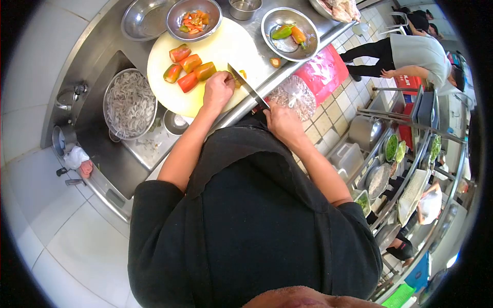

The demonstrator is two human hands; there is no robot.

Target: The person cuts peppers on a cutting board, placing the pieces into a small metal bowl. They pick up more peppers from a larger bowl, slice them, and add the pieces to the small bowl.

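Note:
My right hand (285, 123) is wrapped round the handle of a knife (250, 88), whose blade reaches over the edge of the round cutting board (159, 56). Close to the blade's tip, my left hand (219, 88) rests on the board with fingers drawn together; what they hold, if anything, is hidden. A small pepper piece (242, 74) lies beside the blade. Several red-orange pepper pieces (191, 63) lie left of my left hand. Cut pepper bits (194, 22) fill part of a metal bowl (211, 32) at the board's far edge.
A colander (268, 36) holds whole peppers (288, 34), near a pepper end (276, 62). Left, a bowl of greyish strips (130, 104) stands in the sink (105, 154). Bagged food (294, 97) hangs near my right hand. A person (418, 54) stands right of the counter, near shelving.

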